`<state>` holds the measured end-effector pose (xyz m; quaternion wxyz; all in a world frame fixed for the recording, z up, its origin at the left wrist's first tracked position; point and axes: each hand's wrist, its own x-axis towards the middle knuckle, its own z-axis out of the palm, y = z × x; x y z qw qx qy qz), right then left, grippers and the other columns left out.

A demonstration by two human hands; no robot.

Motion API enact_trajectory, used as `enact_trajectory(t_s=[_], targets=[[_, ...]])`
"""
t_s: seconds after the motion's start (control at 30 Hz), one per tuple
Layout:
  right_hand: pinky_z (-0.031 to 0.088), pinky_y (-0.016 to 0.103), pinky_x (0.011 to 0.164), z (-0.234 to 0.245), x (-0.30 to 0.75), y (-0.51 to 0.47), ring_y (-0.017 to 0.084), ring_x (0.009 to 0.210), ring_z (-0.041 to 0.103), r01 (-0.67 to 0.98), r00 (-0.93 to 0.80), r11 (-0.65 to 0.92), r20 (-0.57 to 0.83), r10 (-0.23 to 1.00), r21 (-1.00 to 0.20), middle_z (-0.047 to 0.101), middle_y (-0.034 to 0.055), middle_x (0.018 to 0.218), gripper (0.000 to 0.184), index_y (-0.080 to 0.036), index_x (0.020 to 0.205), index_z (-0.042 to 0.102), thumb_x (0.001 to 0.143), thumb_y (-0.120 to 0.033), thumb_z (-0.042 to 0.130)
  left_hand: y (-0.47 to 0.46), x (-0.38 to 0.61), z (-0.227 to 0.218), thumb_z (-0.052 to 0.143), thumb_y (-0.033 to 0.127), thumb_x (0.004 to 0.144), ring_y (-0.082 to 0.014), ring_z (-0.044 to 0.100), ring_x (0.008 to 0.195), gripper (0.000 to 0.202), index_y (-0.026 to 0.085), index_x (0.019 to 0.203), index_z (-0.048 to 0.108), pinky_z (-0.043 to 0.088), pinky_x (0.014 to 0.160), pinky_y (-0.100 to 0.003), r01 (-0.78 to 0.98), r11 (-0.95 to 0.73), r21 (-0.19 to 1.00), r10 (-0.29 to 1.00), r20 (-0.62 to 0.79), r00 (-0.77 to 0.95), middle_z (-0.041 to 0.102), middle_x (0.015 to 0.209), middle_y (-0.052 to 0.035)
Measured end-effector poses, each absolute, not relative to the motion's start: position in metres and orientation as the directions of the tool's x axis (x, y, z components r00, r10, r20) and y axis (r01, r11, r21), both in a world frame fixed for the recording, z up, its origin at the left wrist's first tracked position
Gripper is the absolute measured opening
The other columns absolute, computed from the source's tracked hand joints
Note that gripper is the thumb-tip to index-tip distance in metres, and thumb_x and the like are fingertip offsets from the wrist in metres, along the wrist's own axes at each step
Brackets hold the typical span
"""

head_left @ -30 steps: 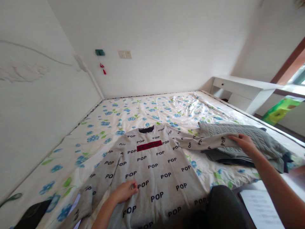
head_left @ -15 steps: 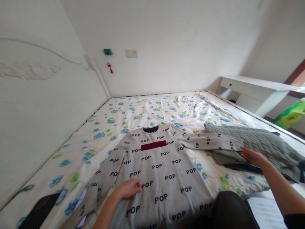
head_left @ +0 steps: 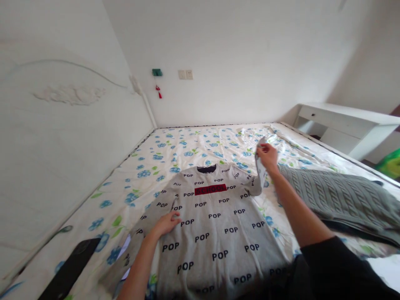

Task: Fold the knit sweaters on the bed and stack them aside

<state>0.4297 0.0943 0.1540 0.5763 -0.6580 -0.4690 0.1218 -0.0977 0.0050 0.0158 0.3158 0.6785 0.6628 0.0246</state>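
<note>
A grey sweater (head_left: pixel 215 233) printed with "POP" and a red chest patch lies face up on the floral bed sheet (head_left: pixel 193 146). My left hand (head_left: pixel 166 223) rests flat on the sweater's left side, near the armpit, fingers spread. My right hand (head_left: pixel 267 155) is raised above the sheet and pinches the sweater's right sleeve (head_left: pixel 259 177), which hangs folded from my fingers toward the shoulder. The sweater's left sleeve (head_left: pixel 137 246) runs down toward the bed's near edge.
A grey cable-knit sweater (head_left: pixel 337 196) lies on the bed to the right. A black flat object (head_left: pixel 70 271) sits at the lower left. The headboard (head_left: pixel 62 137) rises on the left, and a white desk (head_left: pixel 346 125) stands at the right.
My right hand took hold of the right sleeve where it lay over the cable-knit sweater and lifted it up and inward. My left hand stayed on the sweater body.
</note>
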Motion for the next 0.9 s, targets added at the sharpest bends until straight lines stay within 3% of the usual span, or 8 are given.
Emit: enact_trajectory(t_s=[0.1,0.17,0.27,0.4,0.5,0.6,0.7,0.9], targets=[[0.060,0.033,0.088,0.138,0.294,0.091,0.017,0.085,0.073,0.459,0.102,0.295,0.379,0.920,-0.838,0.081,0.0085,0.101,0.035,-0.016,0.127,0.073,0.098,-0.033,0.066,0.005,-0.107,0.015,0.057,0.046,0.090,-0.0293,0.077,0.098,0.057,0.013,0.135,0.067,0.055,0.088,-0.035,0.911,0.096,0.400,0.930,-0.363,0.062,0.080,0.100,-0.0100],[0.059,0.033,0.094,0.111,0.238,0.071,0.017,0.092,0.075,0.437,-0.254,0.420,0.339,0.906,-0.795,0.082,0.0059,0.107,0.032,-0.022,0.129,0.075,0.101,-0.030,0.062,0.006,-0.110,0.013,0.055,0.043,0.093,-0.0293,0.077,0.102,0.060,0.011,0.143,0.064,0.056,0.092,-0.035,0.937,0.087,0.337,0.937,-0.348,0.039,0.081,0.106,-0.0119],[0.057,0.034,0.096,0.059,0.232,0.038,0.020,0.095,0.077,0.528,-0.470,0.460,0.206,0.858,-0.714,0.083,0.0043,0.107,0.027,-0.025,0.118,0.081,0.101,-0.026,0.060,0.010,-0.108,0.009,0.053,0.035,0.096,-0.0303,0.074,0.119,0.058,0.009,0.148,0.062,0.053,0.103,-0.037,0.968,0.066,0.242,0.948,-0.319,0.015,0.077,0.127,-0.0179],[0.056,0.032,0.094,-0.004,0.327,0.013,0.021,0.096,0.077,0.751,-0.310,0.261,0.025,0.950,-0.606,0.083,0.0046,0.108,0.031,-0.023,0.115,0.081,0.095,-0.015,0.059,0.019,-0.090,0.005,0.050,0.017,0.094,-0.0291,0.063,0.139,0.052,0.012,0.143,0.068,0.042,0.122,-0.040,0.990,-0.045,0.134,0.979,-0.190,0.070,0.060,0.157,-0.0196],[0.054,0.031,0.097,-0.041,0.401,0.004,0.020,0.103,0.076,0.828,-0.069,0.076,0.034,0.997,-0.555,0.080,0.0056,0.118,0.034,-0.023,0.121,0.076,0.091,-0.016,0.062,0.024,-0.069,-0.001,0.049,0.007,0.090,-0.0283,0.054,0.148,0.050,0.015,0.131,0.076,0.036,0.128,-0.042,0.974,-0.208,0.094,0.967,-0.129,0.219,0.051,0.168,-0.0138],[0.055,0.031,0.092,-0.070,0.437,0.000,0.020,0.097,0.075,0.810,0.097,-0.059,0.035,0.995,-0.584,0.078,0.0070,0.122,0.034,-0.022,0.124,0.069,0.091,-0.026,0.067,0.029,-0.049,-0.010,0.047,0.005,0.090,-0.0321,0.051,0.149,0.053,0.019,0.129,0.079,0.042,0.124,-0.049,0.949,-0.307,0.076,0.942,-0.121,0.314,0.045,0.173,-0.0083],[0.054,0.031,0.085,-0.090,0.437,0.004,0.021,0.093,0.075,0.764,0.215,-0.189,-0.033,0.976,-0.617,0.078,0.0065,0.114,0.042,-0.022,0.129,0.063,0.092,-0.042,0.070,0.032,-0.037,-0.021,0.042,0.002,0.090,-0.0345,0.051,0.148,0.064,0.022,0.144,0.071,0.047,0.118,-0.054,0.944,-0.328,0.041,0.933,-0.140,0.330,0.041,0.176,-0.0064],[0.051,0.031,0.082,-0.097,0.416,0.036,0.028,0.108,0.074,0.756,0.322,-0.326,-0.111,0.940,-0.568,0.078,0.0097,0.116,0.058,-0.021,0.137,0.058,0.093,-0.057,0.069,0.043,-0.041,-0.012,0.043,0.006,0.092,-0.0353,0.054,0.143,0.064,0.020,0.151,0.063,0.052,0.112,-0.052,0.967,-0.250,-0.046,0.965,-0.095,0.245,0.041,0.175,-0.0074]])
